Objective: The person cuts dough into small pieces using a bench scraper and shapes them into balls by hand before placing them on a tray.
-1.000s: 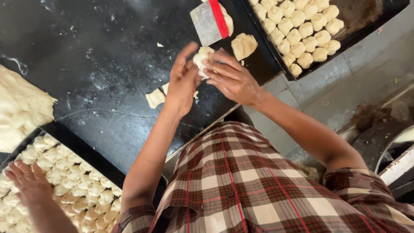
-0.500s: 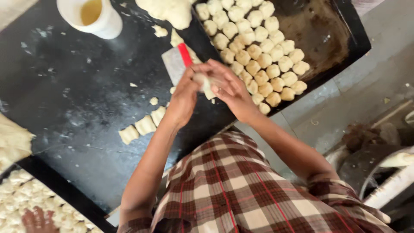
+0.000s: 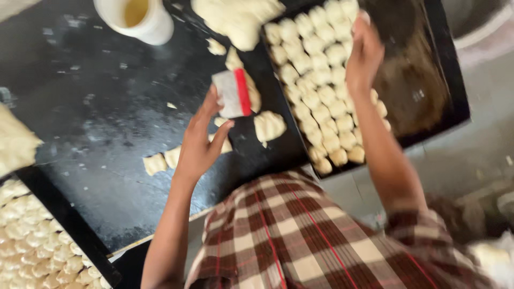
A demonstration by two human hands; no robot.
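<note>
My right hand (image 3: 364, 53) reaches over the black baking tray (image 3: 428, 91), fingertips down among the far rows of small dough balls (image 3: 321, 91). Blur hides whether it holds a piece. My left hand (image 3: 199, 140) hovers open over the dark worktop (image 3: 96, 107), its fingers spread. It is just below a white dough scraper with a red grip (image 3: 233, 93) and close to a small dough lump (image 3: 267, 126). A few cut dough pieces (image 3: 163, 159) lie beside its wrist.
A large dough mass (image 3: 238, 18) and a white cup of yellow liquid (image 3: 136, 18) sit at the far edge. A second tray of dough balls (image 3: 27, 246) is at the lower left, with more dough (image 3: 16, 144) above it.
My hands, pressed together around a dough piece before, have parted. The right has moved out over the tray; the left has dropped open toward the worktop.
</note>
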